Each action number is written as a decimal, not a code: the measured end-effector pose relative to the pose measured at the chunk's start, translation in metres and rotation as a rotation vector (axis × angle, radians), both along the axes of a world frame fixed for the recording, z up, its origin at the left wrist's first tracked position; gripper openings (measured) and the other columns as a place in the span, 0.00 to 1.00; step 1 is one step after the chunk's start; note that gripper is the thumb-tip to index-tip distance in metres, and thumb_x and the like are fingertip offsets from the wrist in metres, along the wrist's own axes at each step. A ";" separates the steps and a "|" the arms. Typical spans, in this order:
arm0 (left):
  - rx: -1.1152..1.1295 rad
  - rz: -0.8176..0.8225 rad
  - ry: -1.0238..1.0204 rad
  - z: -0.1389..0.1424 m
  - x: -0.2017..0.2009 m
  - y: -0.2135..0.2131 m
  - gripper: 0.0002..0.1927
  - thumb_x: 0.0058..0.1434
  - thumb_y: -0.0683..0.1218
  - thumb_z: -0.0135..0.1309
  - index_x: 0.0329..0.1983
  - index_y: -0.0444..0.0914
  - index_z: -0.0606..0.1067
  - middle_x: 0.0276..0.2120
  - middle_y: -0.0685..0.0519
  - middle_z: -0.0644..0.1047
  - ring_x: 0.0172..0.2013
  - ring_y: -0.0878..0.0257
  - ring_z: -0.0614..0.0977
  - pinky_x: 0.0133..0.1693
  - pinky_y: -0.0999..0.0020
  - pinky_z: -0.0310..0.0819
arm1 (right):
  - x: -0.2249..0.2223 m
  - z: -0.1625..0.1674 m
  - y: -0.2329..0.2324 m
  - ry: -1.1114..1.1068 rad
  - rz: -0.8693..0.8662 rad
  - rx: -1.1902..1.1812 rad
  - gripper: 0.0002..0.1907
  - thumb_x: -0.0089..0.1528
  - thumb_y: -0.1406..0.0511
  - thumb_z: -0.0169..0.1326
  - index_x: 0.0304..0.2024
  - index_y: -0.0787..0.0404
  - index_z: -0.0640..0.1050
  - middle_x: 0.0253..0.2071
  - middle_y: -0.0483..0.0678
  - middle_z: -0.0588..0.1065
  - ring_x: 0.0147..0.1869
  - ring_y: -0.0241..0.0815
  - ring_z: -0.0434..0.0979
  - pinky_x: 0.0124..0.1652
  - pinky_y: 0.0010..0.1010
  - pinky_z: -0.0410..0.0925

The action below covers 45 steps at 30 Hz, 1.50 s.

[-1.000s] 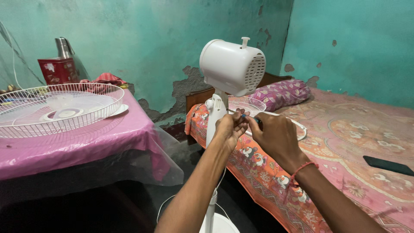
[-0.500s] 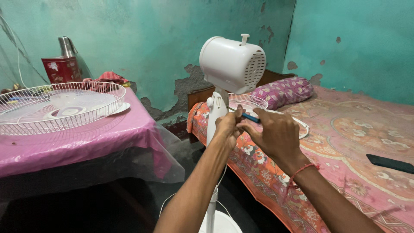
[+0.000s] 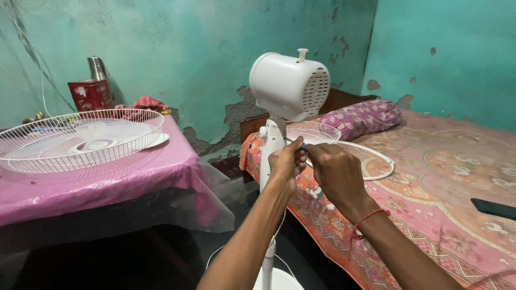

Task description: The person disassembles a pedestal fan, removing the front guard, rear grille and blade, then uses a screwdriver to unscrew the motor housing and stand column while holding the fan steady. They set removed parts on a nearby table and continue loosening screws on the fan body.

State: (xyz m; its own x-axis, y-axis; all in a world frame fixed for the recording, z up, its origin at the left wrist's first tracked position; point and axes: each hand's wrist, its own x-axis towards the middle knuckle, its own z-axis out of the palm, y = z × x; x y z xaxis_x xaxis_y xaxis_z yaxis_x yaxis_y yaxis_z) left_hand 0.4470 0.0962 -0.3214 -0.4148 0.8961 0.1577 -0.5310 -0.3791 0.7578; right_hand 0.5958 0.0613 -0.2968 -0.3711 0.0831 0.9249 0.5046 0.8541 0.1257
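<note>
Pedestal fan [image 3: 279, 107], stripped of its grilles, stands between the bed and the pink-covered table, right in front of the person. Both hands meet at its neck, just below the white motor housing [image 3: 290, 85]: the left hand [image 3: 285, 164] curls against the neck, and the right hand [image 3: 334, 172] pinches a small blue-tipped tool [image 3: 303, 146] (its kind is too hidden to tell). Behind them, a wire grille [image 3: 314, 131] and white ring [image 3: 376, 161] lie on the bedspread [image 3: 441, 188]. Farther left, another fan grille [image 3: 80, 137] rests on the table [image 3: 107, 182].

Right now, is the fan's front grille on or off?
Off. The motor housing stands bare on its stand, and a white wire grille lies flat on the pink-covered table.
</note>
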 end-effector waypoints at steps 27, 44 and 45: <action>0.190 -0.096 -0.163 -0.026 0.001 0.015 0.10 0.65 0.49 0.57 0.39 0.37 0.74 0.30 0.54 0.77 0.29 0.66 0.79 0.32 0.72 0.75 | 0.014 -0.002 0.017 -0.026 0.198 -0.234 0.16 0.58 0.61 0.63 0.48 0.57 0.82 0.32 0.53 0.80 0.35 0.54 0.81 0.33 0.44 0.71; -0.192 1.048 1.107 -0.022 -0.017 -0.002 0.45 0.42 0.57 0.73 0.57 0.31 0.66 0.43 0.34 0.79 0.45 0.40 0.83 0.49 0.49 0.76 | 0.045 -0.050 0.057 0.523 0.525 -0.534 0.07 0.64 0.64 0.63 0.40 0.62 0.84 0.31 0.46 0.82 0.34 0.34 0.83 0.38 0.24 0.74; -0.196 1.060 1.085 -0.020 -0.014 0.000 0.43 0.43 0.56 0.71 0.57 0.32 0.67 0.42 0.34 0.80 0.44 0.40 0.84 0.48 0.49 0.77 | 0.047 -0.053 0.059 0.526 0.523 -0.534 0.07 0.64 0.65 0.62 0.41 0.63 0.84 0.32 0.46 0.82 0.35 0.33 0.83 0.39 0.24 0.74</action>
